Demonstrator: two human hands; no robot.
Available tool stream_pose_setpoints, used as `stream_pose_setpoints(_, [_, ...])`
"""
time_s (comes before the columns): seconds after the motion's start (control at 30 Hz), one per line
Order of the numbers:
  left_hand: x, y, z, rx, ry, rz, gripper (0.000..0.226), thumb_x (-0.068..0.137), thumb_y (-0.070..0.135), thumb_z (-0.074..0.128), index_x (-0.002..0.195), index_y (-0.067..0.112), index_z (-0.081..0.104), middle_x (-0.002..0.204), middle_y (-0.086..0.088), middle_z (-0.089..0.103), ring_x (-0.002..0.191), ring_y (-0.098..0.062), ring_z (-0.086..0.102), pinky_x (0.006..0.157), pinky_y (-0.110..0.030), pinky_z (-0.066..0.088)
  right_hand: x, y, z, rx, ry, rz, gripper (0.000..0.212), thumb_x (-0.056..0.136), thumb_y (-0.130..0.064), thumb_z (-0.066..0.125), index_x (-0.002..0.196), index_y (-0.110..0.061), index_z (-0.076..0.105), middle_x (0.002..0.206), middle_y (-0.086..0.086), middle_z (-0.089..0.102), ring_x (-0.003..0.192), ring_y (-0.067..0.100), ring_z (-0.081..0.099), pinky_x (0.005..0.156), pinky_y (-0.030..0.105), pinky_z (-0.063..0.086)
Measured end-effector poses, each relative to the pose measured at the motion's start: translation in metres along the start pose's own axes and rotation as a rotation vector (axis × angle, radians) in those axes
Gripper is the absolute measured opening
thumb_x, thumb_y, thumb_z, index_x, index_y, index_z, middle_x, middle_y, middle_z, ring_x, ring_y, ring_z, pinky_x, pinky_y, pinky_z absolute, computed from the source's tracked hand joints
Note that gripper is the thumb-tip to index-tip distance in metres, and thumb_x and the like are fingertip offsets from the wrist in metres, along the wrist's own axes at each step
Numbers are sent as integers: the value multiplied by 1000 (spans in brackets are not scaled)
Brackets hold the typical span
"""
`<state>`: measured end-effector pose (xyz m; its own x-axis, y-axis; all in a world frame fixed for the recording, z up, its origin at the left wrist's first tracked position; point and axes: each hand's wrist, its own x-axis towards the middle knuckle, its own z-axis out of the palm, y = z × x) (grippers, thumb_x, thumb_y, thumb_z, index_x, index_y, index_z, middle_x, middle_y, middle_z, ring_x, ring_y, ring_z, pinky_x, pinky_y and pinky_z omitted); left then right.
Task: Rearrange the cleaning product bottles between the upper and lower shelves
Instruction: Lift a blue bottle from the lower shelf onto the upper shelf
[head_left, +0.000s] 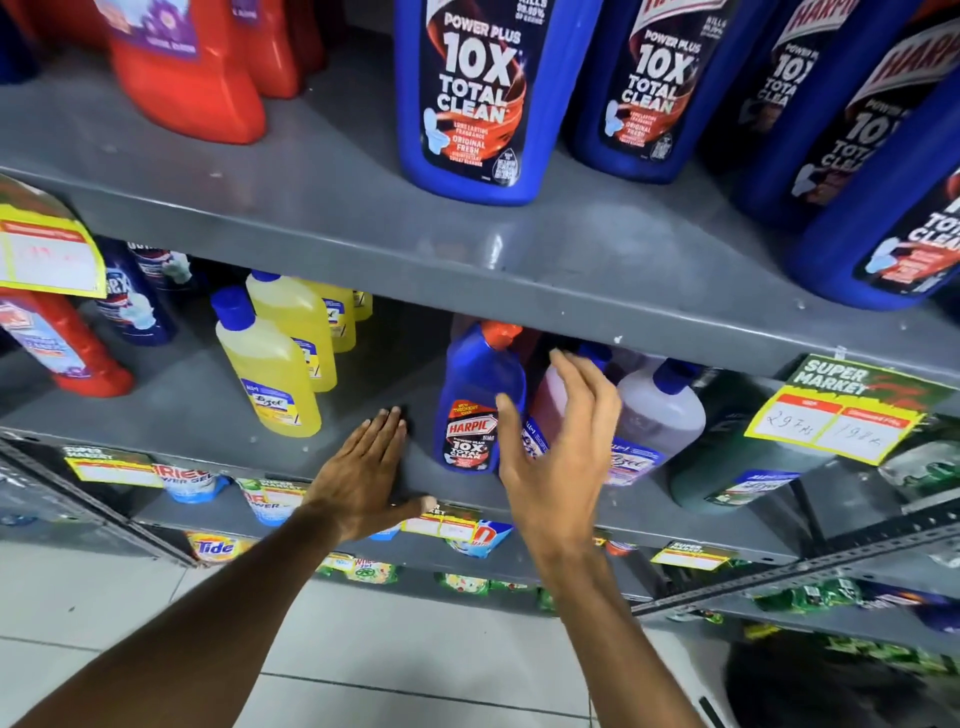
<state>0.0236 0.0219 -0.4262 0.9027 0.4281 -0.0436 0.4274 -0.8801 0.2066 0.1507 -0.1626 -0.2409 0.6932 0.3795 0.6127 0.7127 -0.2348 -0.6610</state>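
A small blue Harpic bottle (475, 400) with an orange cap stands on the lower shelf (332, 447). My right hand (558, 457) hovers just in front of it and of a pink bottle (548, 400), fingers spread, holding nothing. My left hand (366, 475) lies flat and open on the lower shelf's front, left of the Harpic bottle. Large blue Harpic bottles (467, 98) stand on the upper shelf (322, 208). Yellow bottles (270, 369) with blue caps stand in a row at the lower left.
Red bottles (192, 78) sit at the upper left, another red one (57, 343) at the lower left. A pale bottle (660, 415) and a dark green one (737, 457) stand right of my right hand. Yellow price tags (836, 415) hang off shelf edges. Detergent packs fill the shelves below.
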Motion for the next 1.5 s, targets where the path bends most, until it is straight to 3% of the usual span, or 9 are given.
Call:
stream_pose_setpoints(0.07, [2,0,1,0,-26,-20,122,88,94,27,168,7,-3,177,-12,-8,165,-25,-6,135,-42,4,23,-12,2,-61,-129,28,59,89,-21,84,140,-9,59,138,8,62,129,18,53,116,14,33])
stream_pose_setpoints(0.17, [2,1,1,-16,-25,-20,121,87,93,30,168,6,2,178,-13,0,165,-27,-1,135,-44,9,44,-17,12,-109,-412,175,68,82,-23,87,140,-8,55,136,11,65,126,29,59,111,37,45])
stream_pose_setpoints(0.3, [2,0,1,1,2,-6,122,86,93,23,167,4,4,178,-15,2,165,-28,2,135,-45,11,56,-8,29,-199,-619,221,67,79,-25,88,134,-6,54,129,14,70,117,36,66,98,40,51])
stream_pose_setpoints(0.6, [-6,8,-5,19,-23,-29,125,82,92,11,167,1,1,177,-16,-6,165,-29,-4,135,-43,5,45,2,29,-184,-555,178,61,73,-24,94,124,-10,65,116,10,78,106,34,71,91,38,53])
stream_pose_setpoints(0.73, [-39,29,-15,17,-51,-40,125,85,94,13,166,1,-6,175,-16,-15,165,-28,-10,135,-41,0,23,-4,12,-203,-531,182,58,73,-27,96,119,-8,65,112,12,77,101,34,70,76,18,35])
stream_pose_setpoints(1.1, [-116,77,-187,139,278,103,116,94,84,39,163,-7,18,175,-23,7,164,-33,8,133,-46,16,28,-103,-102,-171,-451,-79,56,69,-46,91,110,-20,65,91,3,74,83,32,67,68,32,40])
stream_pose_setpoints(1.27, [-134,87,-253,180,439,173,114,96,85,38,164,-4,18,176,-20,9,165,-31,8,134,-41,8,73,-162,-162,-121,-389,-255,68,68,-60,87,120,-21,67,91,6,79,83,38,70,71,41,54])
stream_pose_setpoints(1.43, [-115,93,-326,198,609,169,115,96,82,43,166,-2,8,178,-18,2,166,-28,1,135,-44,10,127,-208,-205,-37,-304,-347,60,64,-62,86,109,-27,68,87,-13,76,77,15,69,69,22,47])
stream_pose_setpoints(1.5, [-100,95,-351,179,605,102,118,95,85,38,166,-2,4,177,-18,-2,165,-28,-2,135,-44,8,149,-218,-213,-73,-273,-385,61,64,-66,84,107,-25,69,83,-11,74,72,17,66,67,27,41])
